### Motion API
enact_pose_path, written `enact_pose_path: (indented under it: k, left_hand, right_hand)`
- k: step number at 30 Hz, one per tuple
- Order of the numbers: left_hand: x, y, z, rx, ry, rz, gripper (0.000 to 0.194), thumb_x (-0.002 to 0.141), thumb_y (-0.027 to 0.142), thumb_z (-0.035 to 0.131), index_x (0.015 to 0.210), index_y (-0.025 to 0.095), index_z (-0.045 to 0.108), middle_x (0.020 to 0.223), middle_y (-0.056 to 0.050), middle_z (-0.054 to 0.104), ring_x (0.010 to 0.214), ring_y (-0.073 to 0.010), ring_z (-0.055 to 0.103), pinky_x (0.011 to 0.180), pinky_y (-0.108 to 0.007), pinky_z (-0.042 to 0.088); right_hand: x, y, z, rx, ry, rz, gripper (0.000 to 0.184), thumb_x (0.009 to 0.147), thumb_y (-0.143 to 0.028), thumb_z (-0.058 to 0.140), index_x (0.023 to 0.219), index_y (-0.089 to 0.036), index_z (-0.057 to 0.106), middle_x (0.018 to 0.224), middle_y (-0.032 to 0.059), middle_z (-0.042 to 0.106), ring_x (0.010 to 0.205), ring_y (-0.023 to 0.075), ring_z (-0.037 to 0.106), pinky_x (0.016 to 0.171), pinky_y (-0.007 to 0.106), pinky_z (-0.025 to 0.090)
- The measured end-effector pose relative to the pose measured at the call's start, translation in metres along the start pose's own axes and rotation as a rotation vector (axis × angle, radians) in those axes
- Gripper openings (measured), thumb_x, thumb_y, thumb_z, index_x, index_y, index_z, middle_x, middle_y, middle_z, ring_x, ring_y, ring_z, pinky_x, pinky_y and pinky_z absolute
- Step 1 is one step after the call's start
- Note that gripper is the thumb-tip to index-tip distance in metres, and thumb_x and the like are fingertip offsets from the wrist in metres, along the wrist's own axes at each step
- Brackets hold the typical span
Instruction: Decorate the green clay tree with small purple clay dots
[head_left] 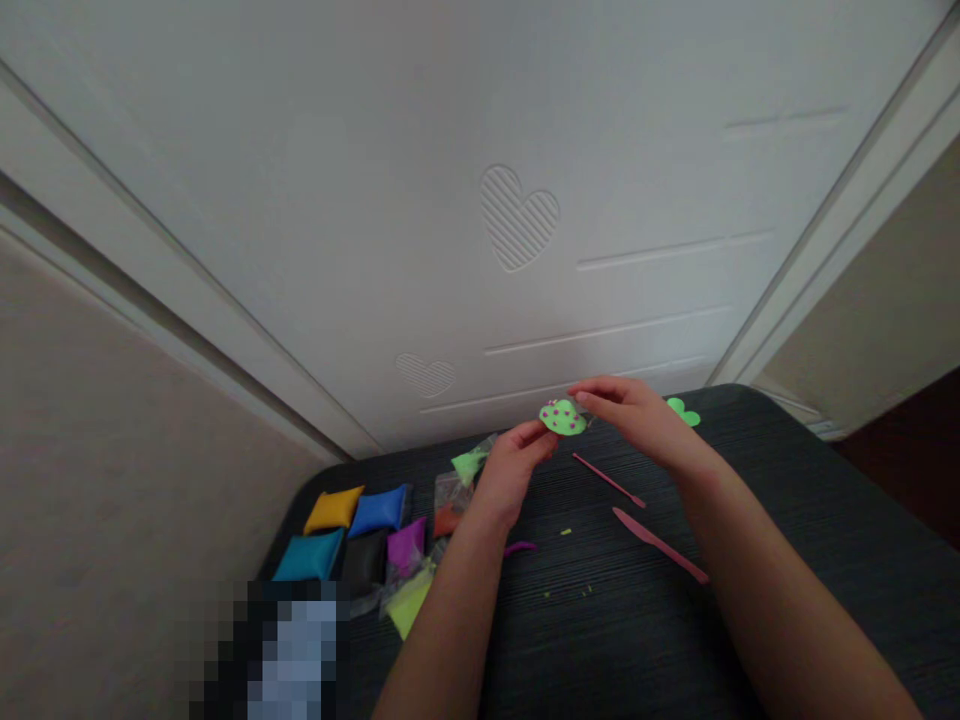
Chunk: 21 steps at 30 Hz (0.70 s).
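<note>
My left hand (517, 460) is closed around a light green clay piece (564, 419), shaped like a small domed cap and dotted with purple spots. It is held up above the dark table. At the cap's upper right edge, my right hand (626, 410) has its thumb and fingertips brought close together in a pinch; whatever is between them is too small to make out. Below the hands lie a thin pink modelling tool (609, 480) and a pink plastic knife (660, 545). A bright green clay shape with rounded lobes (682, 412) rests behind my right wrist.
Several clay packets lie on the table's left side, among them yellow (334, 509), blue (379, 510), teal (309, 556), black (365, 558) and purple (406, 545). Small yellow-green crumbs (566, 532) dot the dark tabletop (592, 640). A white panel (360, 200) with embossed hearts stands behind.
</note>
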<state>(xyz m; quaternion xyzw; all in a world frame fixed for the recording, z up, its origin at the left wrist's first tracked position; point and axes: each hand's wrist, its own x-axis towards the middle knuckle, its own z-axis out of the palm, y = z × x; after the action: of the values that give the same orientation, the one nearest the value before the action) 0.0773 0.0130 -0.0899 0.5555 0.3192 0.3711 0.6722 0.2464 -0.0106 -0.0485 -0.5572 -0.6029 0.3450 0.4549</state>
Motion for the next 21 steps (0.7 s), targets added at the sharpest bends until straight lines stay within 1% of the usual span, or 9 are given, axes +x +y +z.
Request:
enact_pose_path:
  k: [6,11,18,21]
  left_hand:
    - [0.0,0.001,0.0,0.008,-0.009,0.009,0.034,0.072,0.028,0.056,0.105,0.019,0.06,0.09,-0.004,0.062,0.074,-0.0107,0.049,0.071,-0.024,0.035]
    - [-0.001,0.003,0.0,0.004,-0.024,0.015,0.033,0.072,0.027,0.057,0.105,0.018,0.06,0.092,-0.004,0.062,0.073,-0.0103,0.049,0.07,-0.024,0.035]
    - [-0.002,0.007,-0.002,-0.025,-0.037,0.03,0.03,0.073,0.025,0.056,0.103,0.017,0.06,0.101,-0.006,0.061,0.083,-0.0119,0.052,0.075,-0.024,0.036]
    - [-0.002,0.007,-0.003,-0.033,-0.028,0.035,0.03,0.073,0.024,0.057,0.103,0.017,0.059,0.104,-0.007,0.061,0.086,-0.0126,0.052,0.077,-0.024,0.037]
  right_hand:
    - [-0.002,-0.004,-0.001,0.03,-0.099,-0.002,0.024,0.076,-0.035,0.052,0.091,-0.02,0.062,0.093,0.0032,0.065,0.085,0.0153,0.058,0.081,0.032,0.043]
    - [-0.003,-0.005,-0.002,0.028,-0.121,-0.002,0.024,0.076,-0.035,0.052,0.09,-0.018,0.062,0.091,0.0035,0.065,0.084,0.0158,0.058,0.079,0.032,0.044]
    - [-0.004,-0.008,-0.002,0.061,-0.095,-0.003,0.025,0.075,-0.032,0.053,0.094,-0.019,0.061,0.093,0.0038,0.064,0.085,0.0151,0.058,0.081,0.032,0.043]
    - [-0.005,-0.011,-0.001,0.078,-0.118,-0.005,0.023,0.075,-0.031,0.053,0.092,-0.019,0.062,0.093,0.0034,0.064,0.084,0.0144,0.058,0.082,0.032,0.043]
